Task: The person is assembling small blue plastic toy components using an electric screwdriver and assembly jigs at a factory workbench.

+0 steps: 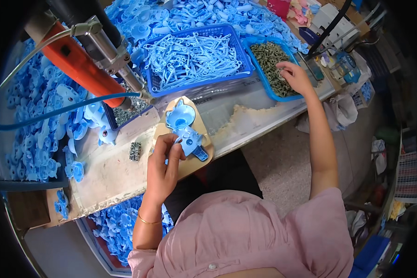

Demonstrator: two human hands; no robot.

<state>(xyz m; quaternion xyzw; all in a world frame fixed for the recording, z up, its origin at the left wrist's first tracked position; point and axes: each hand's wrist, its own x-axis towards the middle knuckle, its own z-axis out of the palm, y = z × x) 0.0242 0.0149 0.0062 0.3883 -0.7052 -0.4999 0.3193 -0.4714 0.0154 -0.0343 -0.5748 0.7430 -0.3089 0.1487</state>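
A blue plastic toy shell (188,134), shaped like an animal with a head and body, lies hollow side up on a tan fixture block (204,121) at the table's front edge. My left hand (164,160) is at its left side, thumb and forefinger pinched together by the shell's edge; what they hold is too small to make out. My right hand (295,76) reaches over a light-blue tray (282,98) full of small grey-green parts (268,58). Its fingers are bent and drawn together at the parts, and whatever is between them is hidden.
A blue basket (194,88) of light-blue plastic sticks stands behind the fixture. An orange power driver (81,62) hangs at upper left above a tray of screws (127,113). Blue shells (30,125) heap at left; a small screw cluster (135,151) lies near my left hand.
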